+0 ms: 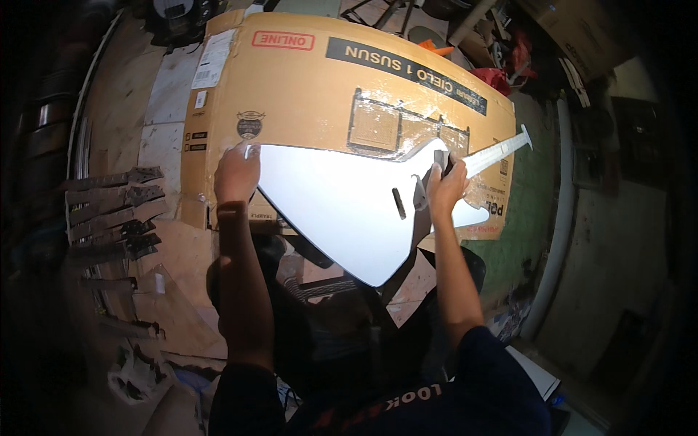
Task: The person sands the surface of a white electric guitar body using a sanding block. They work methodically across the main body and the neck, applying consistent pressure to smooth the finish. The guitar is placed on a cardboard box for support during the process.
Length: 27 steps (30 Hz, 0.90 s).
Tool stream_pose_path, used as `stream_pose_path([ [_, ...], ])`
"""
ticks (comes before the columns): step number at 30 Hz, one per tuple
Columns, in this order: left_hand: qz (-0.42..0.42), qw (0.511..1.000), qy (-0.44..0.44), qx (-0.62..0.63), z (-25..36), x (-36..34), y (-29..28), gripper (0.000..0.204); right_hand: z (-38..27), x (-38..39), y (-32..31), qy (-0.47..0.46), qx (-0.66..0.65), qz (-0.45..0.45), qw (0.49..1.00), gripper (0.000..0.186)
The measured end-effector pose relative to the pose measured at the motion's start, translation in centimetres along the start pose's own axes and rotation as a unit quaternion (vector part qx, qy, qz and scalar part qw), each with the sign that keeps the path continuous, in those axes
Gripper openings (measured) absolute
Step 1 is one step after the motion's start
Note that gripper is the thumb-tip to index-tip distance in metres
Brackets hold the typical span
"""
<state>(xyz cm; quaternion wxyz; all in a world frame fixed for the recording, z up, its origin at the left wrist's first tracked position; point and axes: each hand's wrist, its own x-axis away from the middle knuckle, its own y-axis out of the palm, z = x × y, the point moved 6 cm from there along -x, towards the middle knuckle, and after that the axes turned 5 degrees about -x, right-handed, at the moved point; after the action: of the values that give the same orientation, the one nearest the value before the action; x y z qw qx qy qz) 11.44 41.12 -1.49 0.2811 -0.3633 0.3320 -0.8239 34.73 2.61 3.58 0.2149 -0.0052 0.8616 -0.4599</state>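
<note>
A glossy white, angular electric guitar body [334, 196] with a dark edge lies tilted over a cardboard sheet, its near point overhanging the front. My left hand [238, 173] is closed round the body's far left corner. My right hand [447, 185] is at the body's right part, fingers closed on a small dark grey piece [440, 157] pressed against the white face; its kind is hard to make out. A dark slot [398, 203] is cut in the face nearby. A pale bar with a T-shaped end [502, 149] sticks out from the body toward the upper right.
The flattened printed cardboard [291, 80] covers the work surface. Several dark guitar necks [123, 214] stand in a row at the left. A plastic bag [138, 374] lies at the lower left. Red and orange items [494, 78] and clutter fill the far right.
</note>
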Motion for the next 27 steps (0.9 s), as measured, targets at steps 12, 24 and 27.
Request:
stream_pose_path([
  [12,-0.029,0.999,-0.008,0.024,0.0,0.2,-0.7,0.054,-21.6,13.5,8.3,-0.211,-0.109,-0.272,0.933,0.041],
  [24,-0.059,0.998,-0.017,0.008,1.3,0.5,-0.9,0.059,-22.3,14.1,7.8,-0.164,-0.057,-0.249,0.953,0.053],
  [27,-0.040,0.998,-0.032,0.032,0.6,0.3,-1.1,0.061,-20.9,15.2,5.4,-0.230,-0.096,-0.283,0.926,0.053],
])
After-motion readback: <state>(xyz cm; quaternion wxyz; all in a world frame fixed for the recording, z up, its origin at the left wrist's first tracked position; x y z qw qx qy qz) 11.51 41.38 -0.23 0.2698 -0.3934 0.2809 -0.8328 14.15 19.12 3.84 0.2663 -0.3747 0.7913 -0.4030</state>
